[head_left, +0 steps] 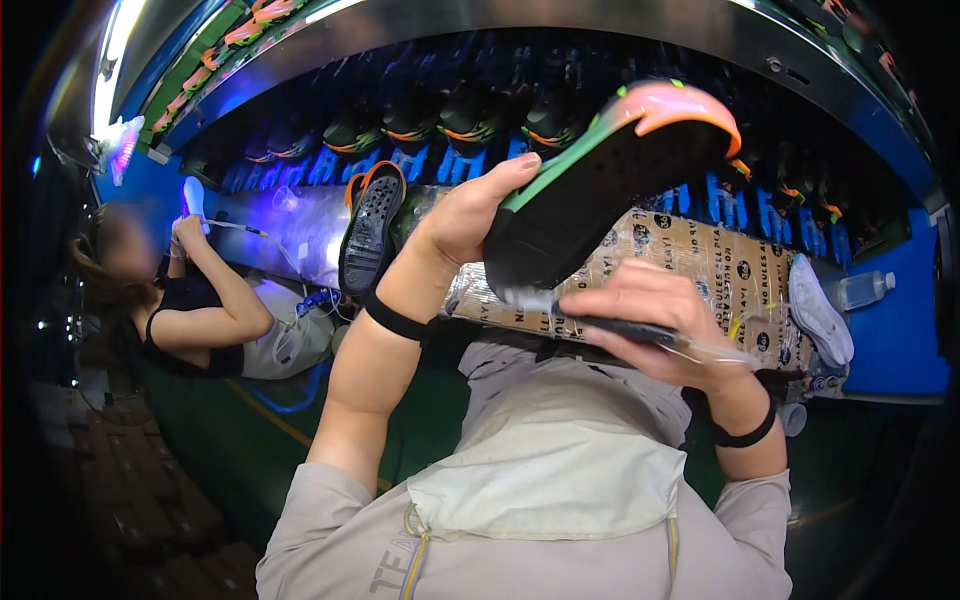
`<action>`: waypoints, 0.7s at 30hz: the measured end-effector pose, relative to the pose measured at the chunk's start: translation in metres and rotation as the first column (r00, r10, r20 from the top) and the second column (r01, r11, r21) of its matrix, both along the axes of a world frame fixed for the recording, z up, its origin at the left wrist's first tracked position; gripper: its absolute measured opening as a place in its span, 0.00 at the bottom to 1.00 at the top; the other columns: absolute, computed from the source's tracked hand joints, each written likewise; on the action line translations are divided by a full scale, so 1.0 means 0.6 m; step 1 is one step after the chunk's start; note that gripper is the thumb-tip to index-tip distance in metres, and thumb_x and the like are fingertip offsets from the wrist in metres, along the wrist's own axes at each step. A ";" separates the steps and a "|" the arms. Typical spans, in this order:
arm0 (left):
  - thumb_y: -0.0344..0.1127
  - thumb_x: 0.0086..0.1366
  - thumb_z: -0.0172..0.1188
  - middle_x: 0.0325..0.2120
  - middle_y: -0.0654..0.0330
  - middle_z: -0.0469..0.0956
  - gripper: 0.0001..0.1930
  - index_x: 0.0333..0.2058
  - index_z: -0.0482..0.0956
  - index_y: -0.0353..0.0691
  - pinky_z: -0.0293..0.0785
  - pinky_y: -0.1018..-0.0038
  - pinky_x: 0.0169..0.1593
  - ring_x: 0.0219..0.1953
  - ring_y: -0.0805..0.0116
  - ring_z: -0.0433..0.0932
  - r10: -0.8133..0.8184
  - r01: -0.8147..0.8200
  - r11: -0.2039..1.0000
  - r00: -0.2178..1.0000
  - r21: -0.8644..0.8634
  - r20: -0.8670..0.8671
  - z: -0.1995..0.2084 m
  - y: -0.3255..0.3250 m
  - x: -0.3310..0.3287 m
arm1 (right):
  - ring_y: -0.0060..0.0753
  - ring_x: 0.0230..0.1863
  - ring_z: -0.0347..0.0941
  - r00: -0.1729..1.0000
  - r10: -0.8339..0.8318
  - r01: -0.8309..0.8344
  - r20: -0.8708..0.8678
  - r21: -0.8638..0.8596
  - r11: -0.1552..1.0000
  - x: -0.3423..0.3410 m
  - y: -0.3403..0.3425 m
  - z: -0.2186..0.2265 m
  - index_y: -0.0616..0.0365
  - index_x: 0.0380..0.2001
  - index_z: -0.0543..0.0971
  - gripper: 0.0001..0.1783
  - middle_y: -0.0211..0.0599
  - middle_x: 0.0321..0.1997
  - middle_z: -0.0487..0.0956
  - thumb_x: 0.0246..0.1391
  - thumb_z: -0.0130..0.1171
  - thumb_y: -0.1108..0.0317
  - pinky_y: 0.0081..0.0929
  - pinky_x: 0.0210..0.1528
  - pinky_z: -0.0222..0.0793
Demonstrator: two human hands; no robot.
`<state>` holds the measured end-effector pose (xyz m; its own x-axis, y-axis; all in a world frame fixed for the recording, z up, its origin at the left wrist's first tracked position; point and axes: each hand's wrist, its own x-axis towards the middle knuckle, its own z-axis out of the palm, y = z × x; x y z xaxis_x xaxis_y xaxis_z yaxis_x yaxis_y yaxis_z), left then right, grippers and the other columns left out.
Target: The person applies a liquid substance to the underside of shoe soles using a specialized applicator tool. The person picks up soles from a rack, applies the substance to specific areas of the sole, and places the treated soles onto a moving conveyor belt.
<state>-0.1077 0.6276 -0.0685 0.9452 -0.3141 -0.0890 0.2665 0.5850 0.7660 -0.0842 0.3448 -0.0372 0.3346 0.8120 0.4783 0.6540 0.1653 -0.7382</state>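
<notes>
My left hand [470,215] grips a shoe sole [585,200] by its left edge, holding it tilted above the bench. The sole's inner face is black and dotted with holes toward the far end; its rim runs from green to pink and orange. In my right hand [655,310] is a brush [628,329] with a dark handle, and a clear tube seems to trail from it. Its bristles, smeared by motion, are at the near end of the sole. Whether they touch it, I cannot tell.
Brown printed paper [700,270] covers the bench. A second sole [372,235] stands left of my left hand. Shoe uppers [465,125] hang in a row on blue holders behind. A white shoe-shaped piece [820,315] and a clear bottle [865,290] lie right. A co-worker [205,300] sits left.
</notes>
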 end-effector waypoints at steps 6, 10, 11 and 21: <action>0.49 0.84 0.46 0.55 0.48 0.86 0.27 0.64 0.78 0.30 0.85 0.64 0.59 0.52 0.60 0.89 -0.015 0.014 1.000 0.999 -0.014 -0.044 -0.015 0.005 0.001 | 0.39 0.36 0.76 0.985 0.089 -0.067 0.151 -0.144 0.987 0.001 -0.006 0.003 0.55 0.50 0.89 0.19 0.34 0.33 0.80 0.54 0.76 0.71 0.36 0.43 0.69; 0.49 0.84 0.49 0.52 0.50 0.88 0.27 0.61 0.81 0.30 0.86 0.67 0.56 0.49 0.63 0.89 0.075 -0.026 0.969 0.979 0.245 -0.190 0.002 -0.016 -0.002 | 0.39 0.36 0.73 0.923 -0.058 0.130 0.380 -0.165 0.978 0.019 -0.017 0.023 0.54 0.50 0.89 0.20 0.31 0.32 0.78 0.52 0.75 0.72 0.38 0.44 0.65; 0.50 0.83 0.51 0.50 0.53 0.88 0.25 0.58 0.83 0.32 0.86 0.70 0.53 0.47 0.67 0.89 0.041 0.010 0.972 0.977 0.235 -0.209 0.002 -0.013 0.001 | 0.39 0.36 0.73 0.888 -0.001 0.114 0.459 -0.218 0.969 0.028 -0.020 0.026 0.54 0.49 0.89 0.20 0.31 0.32 0.77 0.51 0.75 0.72 0.37 0.44 0.65; 0.52 0.82 0.53 0.51 0.56 0.87 0.26 0.64 0.79 0.36 0.85 0.72 0.52 0.47 0.72 0.87 0.031 0.030 0.969 0.970 0.247 -0.241 -0.041 0.007 -0.009 | 0.38 0.37 0.74 0.868 0.001 0.154 0.496 -0.272 0.950 0.053 -0.057 0.040 0.53 0.48 0.89 0.18 0.30 0.34 0.81 0.52 0.75 0.71 0.38 0.44 0.66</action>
